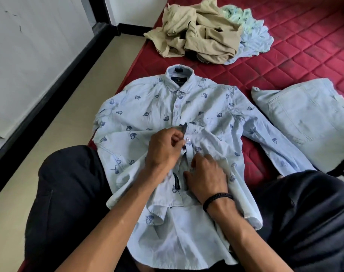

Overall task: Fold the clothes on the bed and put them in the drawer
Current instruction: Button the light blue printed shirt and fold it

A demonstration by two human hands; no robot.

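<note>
shirt collar label, text unreadable

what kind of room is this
Probably a bedroom: a red quilted mattress bears a leaf-print shirt, a heap of unfolded clothes and folded jeans, beside a tiled floor and wall.

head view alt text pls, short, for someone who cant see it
Both hands, left hand and right hand, pinch the button placket of a pale blue leaf-print shirt spread on a red quilted bed. Crumpled beige clothes lie beyond; folded pale jeans sit to the right.
</note>
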